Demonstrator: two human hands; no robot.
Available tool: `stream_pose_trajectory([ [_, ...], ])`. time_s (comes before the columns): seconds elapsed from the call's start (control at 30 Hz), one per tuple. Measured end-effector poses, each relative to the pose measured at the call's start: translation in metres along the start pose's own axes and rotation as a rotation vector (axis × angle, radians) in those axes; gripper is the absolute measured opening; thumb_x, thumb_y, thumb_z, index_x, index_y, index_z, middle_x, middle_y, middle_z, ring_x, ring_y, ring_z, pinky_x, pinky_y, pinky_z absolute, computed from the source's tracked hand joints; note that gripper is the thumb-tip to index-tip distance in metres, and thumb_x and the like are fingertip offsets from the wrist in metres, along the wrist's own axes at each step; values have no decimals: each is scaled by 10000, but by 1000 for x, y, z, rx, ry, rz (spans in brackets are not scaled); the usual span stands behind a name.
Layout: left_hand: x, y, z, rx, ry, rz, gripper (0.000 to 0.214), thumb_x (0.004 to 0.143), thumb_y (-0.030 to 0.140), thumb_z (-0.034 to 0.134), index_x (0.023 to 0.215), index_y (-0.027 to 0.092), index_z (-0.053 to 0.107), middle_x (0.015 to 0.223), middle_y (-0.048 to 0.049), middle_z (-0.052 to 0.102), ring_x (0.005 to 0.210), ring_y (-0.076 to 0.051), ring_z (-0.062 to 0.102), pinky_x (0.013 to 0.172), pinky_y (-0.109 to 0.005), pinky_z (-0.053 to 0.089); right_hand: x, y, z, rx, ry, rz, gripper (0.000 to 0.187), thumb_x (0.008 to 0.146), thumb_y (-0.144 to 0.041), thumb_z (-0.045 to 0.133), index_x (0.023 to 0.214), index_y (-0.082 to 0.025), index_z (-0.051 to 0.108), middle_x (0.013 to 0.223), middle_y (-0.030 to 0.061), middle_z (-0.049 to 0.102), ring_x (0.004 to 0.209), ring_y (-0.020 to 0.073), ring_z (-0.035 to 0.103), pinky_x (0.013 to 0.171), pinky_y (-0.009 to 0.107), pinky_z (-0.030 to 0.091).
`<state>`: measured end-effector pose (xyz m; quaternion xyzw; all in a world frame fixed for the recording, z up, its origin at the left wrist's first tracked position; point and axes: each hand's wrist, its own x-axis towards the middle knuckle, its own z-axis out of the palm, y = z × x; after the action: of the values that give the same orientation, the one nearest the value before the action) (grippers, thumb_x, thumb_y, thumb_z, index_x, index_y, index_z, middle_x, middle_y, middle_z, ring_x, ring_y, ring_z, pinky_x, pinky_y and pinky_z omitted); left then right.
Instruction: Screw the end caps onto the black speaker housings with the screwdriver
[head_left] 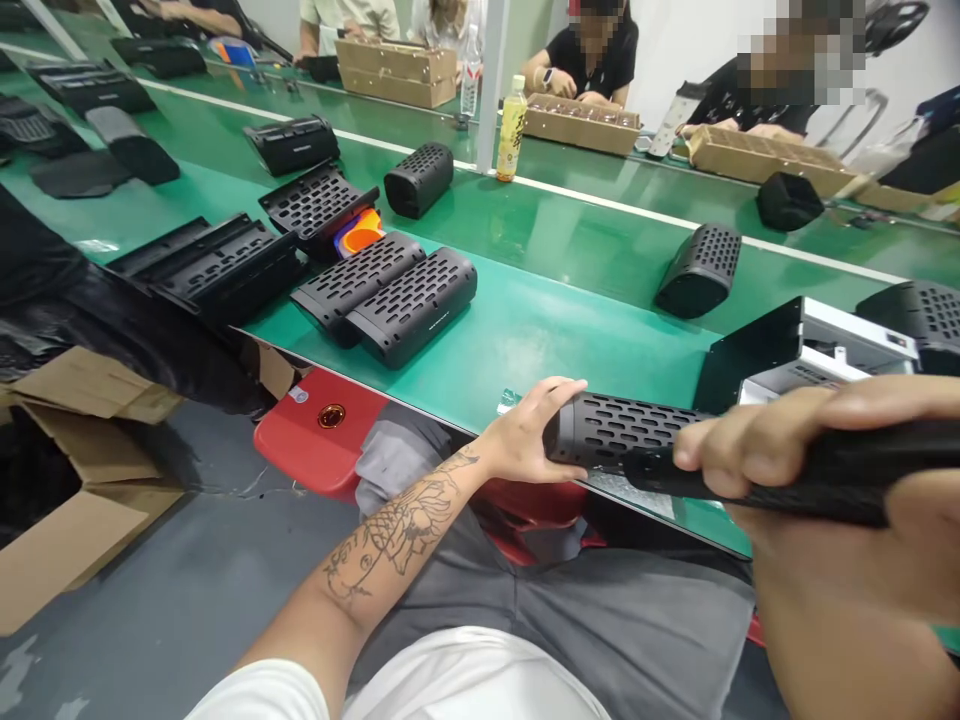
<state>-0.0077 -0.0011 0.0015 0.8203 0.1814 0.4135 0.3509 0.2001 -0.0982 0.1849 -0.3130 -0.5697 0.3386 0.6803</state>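
Note:
My left hand is closed around the near-left end of a black perforated housing at the table's front edge. Its thumb and fingers grip opposite sides of that end. In my right hand is a long black tool shaped like an electric screwdriver, held level with its narrow nose pointing left. The nose overlaps the housing's lower side; whether it touches cannot be made out. Just right of the housing stands a black-and-white box-shaped device.
Two perforated housings lie side by side on the green table, with open black shells to their left. Further back are a yellow-labelled bottle and cardboard trays by co-workers. A red stool and open carton are at the left.

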Motion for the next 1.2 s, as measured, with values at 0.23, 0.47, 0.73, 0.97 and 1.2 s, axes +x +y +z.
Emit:
stream_pose_trajectory([
  [0.23, 1, 1, 4, -52, 43, 15, 1215, 811, 643, 968, 1787, 269, 349, 1657, -206, 493, 1556, -422, 572, 1326, -603, 506, 12, 22, 43, -41, 6, 81, 278, 858, -461, 960, 876, -238, 796, 625, 2, 689, 480, 210, 639, 510, 408, 614],
  [0.47, 2, 5, 2, -36, -13, -83, 1245, 791, 564, 998, 1802, 293, 325, 1659, -185, 516, 1583, -411, 544, 1356, -601, 471, 16, 21, 51, -102, -16, 143, 347, 827, -508, 988, 816, -259, 748, 586, -7, 652, 450, 201, 600, 475, 395, 570],
  [0.73, 3, 5, 1, 13, -47, -104, 1261, 786, 597, 990, 1802, 285, 313, 1673, -191, 512, 1586, -417, 530, 1317, -586, 510, 21, 29, 47, 24, -170, 208, 276, 837, -446, 986, 837, -258, 784, 577, -26, 650, 428, 171, 583, 486, 361, 571],
  [0.97, 5, 5, 2, 4, -46, -97, 1238, 796, 626, 978, 1786, 253, 334, 1651, -204, 520, 1563, -397, 549, 1308, -579, 512, 21, 28, 44, 67, -275, 222, 296, 850, -430, 986, 822, -241, 759, 586, -35, 652, 454, 151, 602, 527, 325, 584],
  [1.2, 6, 5, -3, 49, -19, -87, 1205, 793, 636, 971, 1749, 231, 359, 1638, -200, 542, 1539, -378, 586, 1290, -564, 533, 13, 33, 39, -48, -297, 224, 353, 896, -427, 937, 745, -228, 688, 611, -15, 648, 518, 162, 626, 605, 357, 611],
])
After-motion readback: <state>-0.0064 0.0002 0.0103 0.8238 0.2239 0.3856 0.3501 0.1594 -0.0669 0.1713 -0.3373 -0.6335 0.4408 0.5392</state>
